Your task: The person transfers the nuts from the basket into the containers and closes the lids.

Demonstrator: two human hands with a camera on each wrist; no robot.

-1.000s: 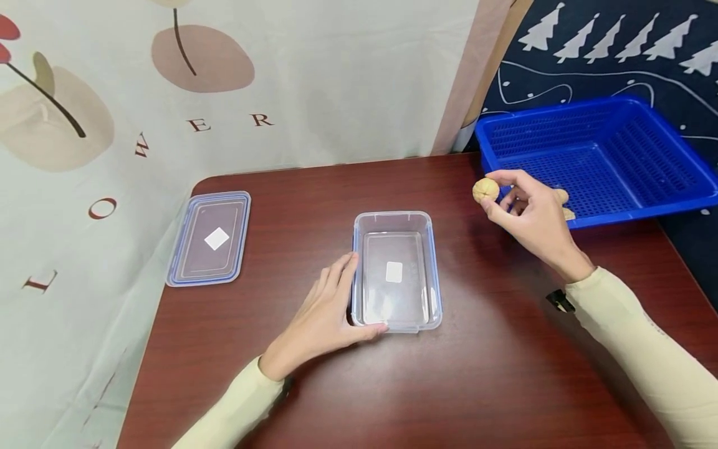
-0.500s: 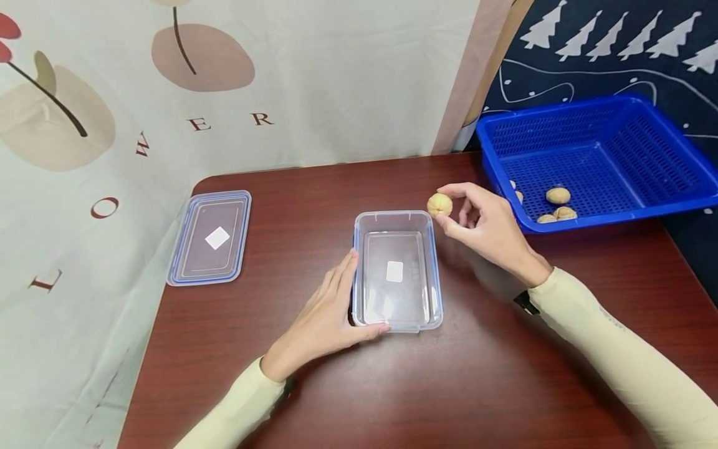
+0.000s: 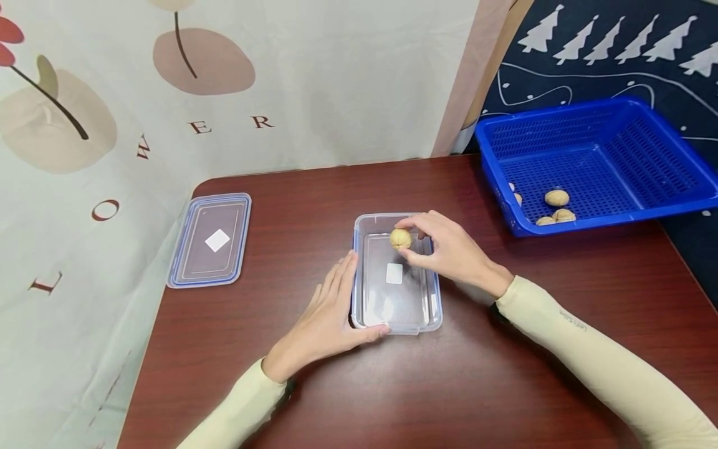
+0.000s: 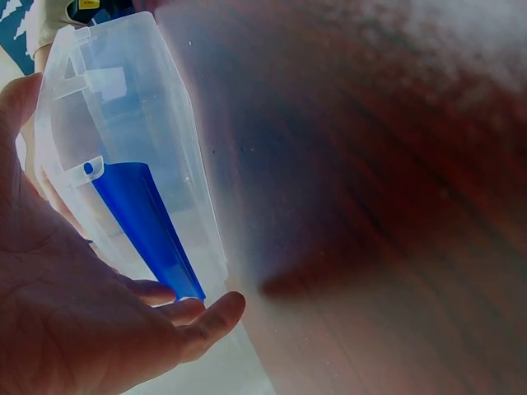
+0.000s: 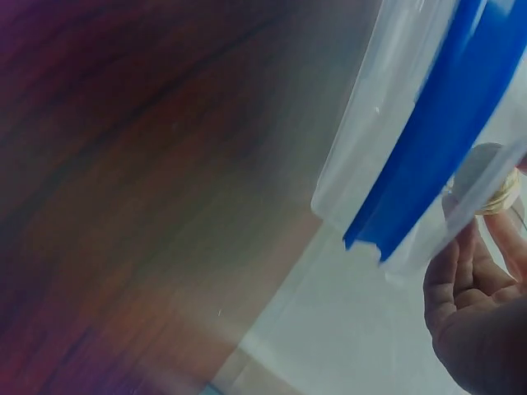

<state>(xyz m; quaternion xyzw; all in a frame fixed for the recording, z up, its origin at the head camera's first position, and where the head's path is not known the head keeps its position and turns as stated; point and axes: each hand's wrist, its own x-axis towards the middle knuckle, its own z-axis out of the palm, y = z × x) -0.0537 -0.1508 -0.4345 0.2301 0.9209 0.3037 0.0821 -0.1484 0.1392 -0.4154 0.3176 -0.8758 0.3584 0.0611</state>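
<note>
In the head view a clear plastic container (image 3: 412, 327) with blue side strips stands on the table. My left hand (image 3: 322, 324) rests against its left side and near corner, fingers nearly straight and thumb along the near edge. The left wrist view shows the palm and fingers of that hand (image 4: 90, 304) beside the clear wall (image 4: 140, 74). Over the container's far part, my right hand (image 3: 451, 252) pinches a walnut (image 3: 400, 239) between thumb and fingers. In the right wrist view the right hand (image 5: 486, 313) holds the walnut (image 5: 501, 197), partly hidden by the container's edge.
A blue basket (image 3: 622, 221) with several walnuts (image 3: 556, 198) stands at the back right of the table (image 3: 303, 206). A clear lid (image 3: 230, 262) with a blue rim lies at the left. Printed cloths hang behind the table.
My right hand has moved left and nearer, from beside the basket to over the container, with the walnut pinched in it. The left hand has stayed against the container.
</note>
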